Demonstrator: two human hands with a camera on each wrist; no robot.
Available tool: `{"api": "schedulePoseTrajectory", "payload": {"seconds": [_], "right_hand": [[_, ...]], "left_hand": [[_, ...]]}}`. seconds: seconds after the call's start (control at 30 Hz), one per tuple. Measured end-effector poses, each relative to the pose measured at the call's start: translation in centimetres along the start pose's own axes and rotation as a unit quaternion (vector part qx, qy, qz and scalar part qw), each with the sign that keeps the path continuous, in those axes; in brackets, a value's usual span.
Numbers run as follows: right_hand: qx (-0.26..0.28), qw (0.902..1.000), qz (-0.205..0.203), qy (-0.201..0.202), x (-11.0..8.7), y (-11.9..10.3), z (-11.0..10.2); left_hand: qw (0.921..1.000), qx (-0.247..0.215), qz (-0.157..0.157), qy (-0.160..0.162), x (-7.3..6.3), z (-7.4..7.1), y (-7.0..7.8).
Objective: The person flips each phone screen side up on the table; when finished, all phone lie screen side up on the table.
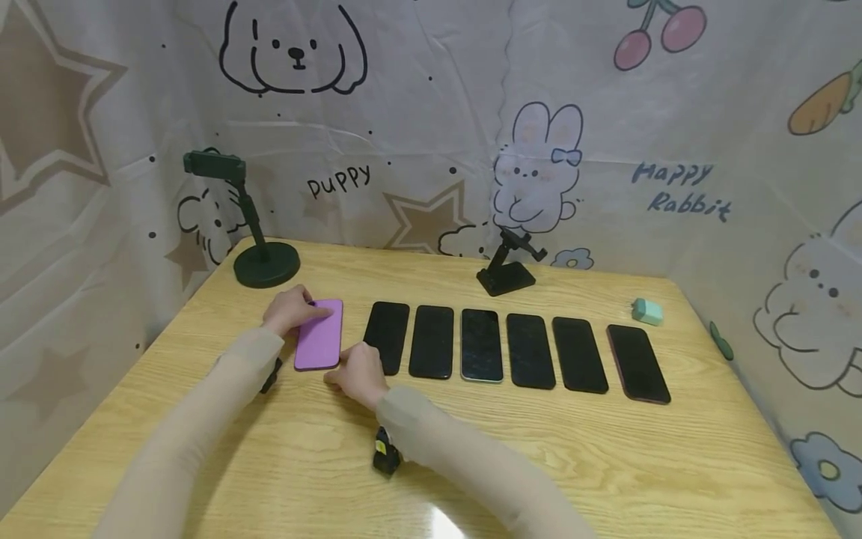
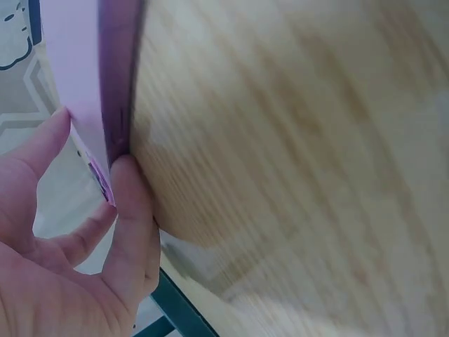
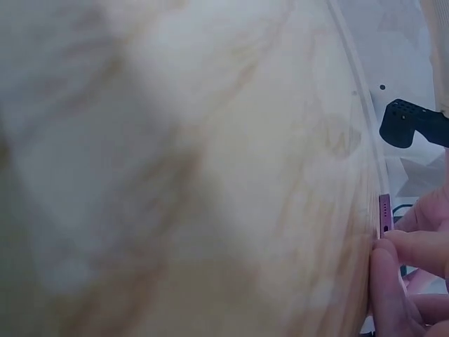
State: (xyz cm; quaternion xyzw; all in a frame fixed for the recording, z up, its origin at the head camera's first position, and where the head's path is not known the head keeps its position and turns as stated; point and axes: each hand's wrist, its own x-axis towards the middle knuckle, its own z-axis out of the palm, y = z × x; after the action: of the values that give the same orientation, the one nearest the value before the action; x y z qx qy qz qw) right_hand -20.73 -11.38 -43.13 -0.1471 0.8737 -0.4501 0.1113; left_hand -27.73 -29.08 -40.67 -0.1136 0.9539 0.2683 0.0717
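Note:
A purple phone (image 1: 319,337) lies at the left end of a row of phones, its plain purple face up. My left hand (image 1: 291,308) grips its upper left part, the thumb reaching over the face; in the left wrist view the fingers (image 2: 128,189) hold the end of the phone (image 2: 84,70) along its edge. At the lower right corner my right hand (image 1: 360,374) pinches it between thumb and finger. The right wrist view shows the phone's bottom edge (image 3: 384,210) with small holes and a port, right above those fingertips (image 3: 393,242).
Several dark-faced phones (image 1: 431,342) lie in a row to the right, the nearest partly behind my right hand. Behind them stand a round-based dark green phone stand (image 1: 266,263) and a black folding stand (image 1: 506,277). A mint-green charger plug (image 1: 647,311) sits near the right edge.

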Motion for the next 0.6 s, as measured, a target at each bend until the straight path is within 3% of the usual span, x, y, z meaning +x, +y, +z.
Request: {"api": "schedulePoseTrajectory", "payload": {"seconds": [0.3,0.6], "right_hand": [[0.004,1.0000,0.005,-0.002,-0.1,-0.3,0.1],[-0.014,0.9996,-0.011,0.021,0.2,-0.3,0.4]], "left_hand": [[1.0000,-0.007,-0.004,0.001,0.3,0.4,-0.5],[0.9982,-0.045,0.033,0.023,0.9,0.7,-1.4]]}}
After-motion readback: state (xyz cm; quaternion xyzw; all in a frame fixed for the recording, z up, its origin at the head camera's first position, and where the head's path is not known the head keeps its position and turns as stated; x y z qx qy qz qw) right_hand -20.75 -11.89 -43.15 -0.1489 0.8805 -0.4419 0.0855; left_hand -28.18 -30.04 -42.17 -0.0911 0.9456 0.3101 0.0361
